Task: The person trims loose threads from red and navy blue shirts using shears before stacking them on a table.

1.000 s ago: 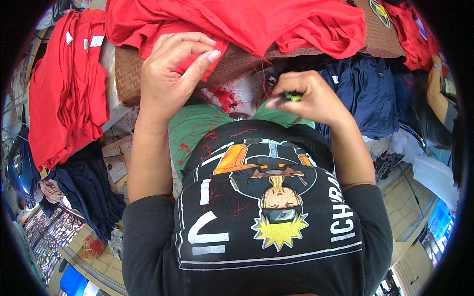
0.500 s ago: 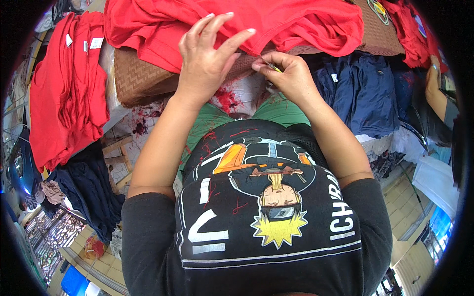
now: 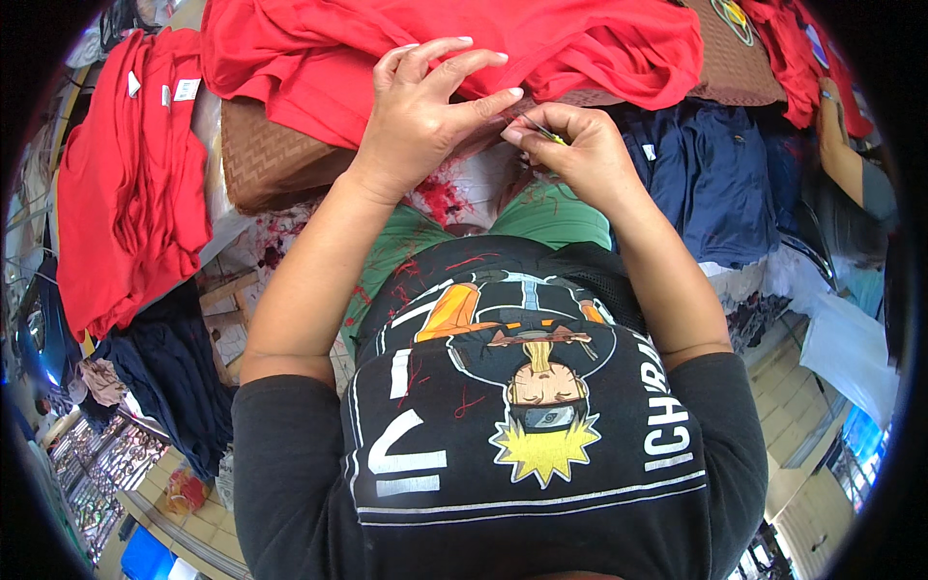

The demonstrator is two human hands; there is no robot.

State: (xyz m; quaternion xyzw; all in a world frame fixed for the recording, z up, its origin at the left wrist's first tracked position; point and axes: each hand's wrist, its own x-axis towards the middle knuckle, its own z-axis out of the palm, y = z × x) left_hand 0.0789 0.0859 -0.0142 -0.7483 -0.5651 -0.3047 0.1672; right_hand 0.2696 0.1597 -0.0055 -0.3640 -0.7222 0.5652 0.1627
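A red garment (image 3: 580,48) lies spread over a brown padded surface (image 3: 280,155) in front of me. My left hand (image 3: 425,101) is over its near edge, fingers fanned and thumb stretched to the right, apart from the index finger. Just right of that thumb, my right hand (image 3: 580,140) pinches a small slim tool (image 3: 558,139) with a yellow end and a thin dark shaft. The shaft points up and left toward the garment's edge. Its exact kind is partly hidden by my fingers.
Red garments (image 3: 130,184) hang at the left, above dark blue cloth (image 3: 164,367). A navy garment (image 3: 706,184) hangs at the right. Another person's arm (image 3: 841,135) reaches toward red cloth at the far right. A coil of cord (image 3: 735,21) lies at the back. Red thread scraps (image 3: 449,198) litter the area below.
My left hand has moved right, its thumb now stretched out beside the right hand. My right hand has shifted slightly right with the slim tool. The other person's arm has moved left.
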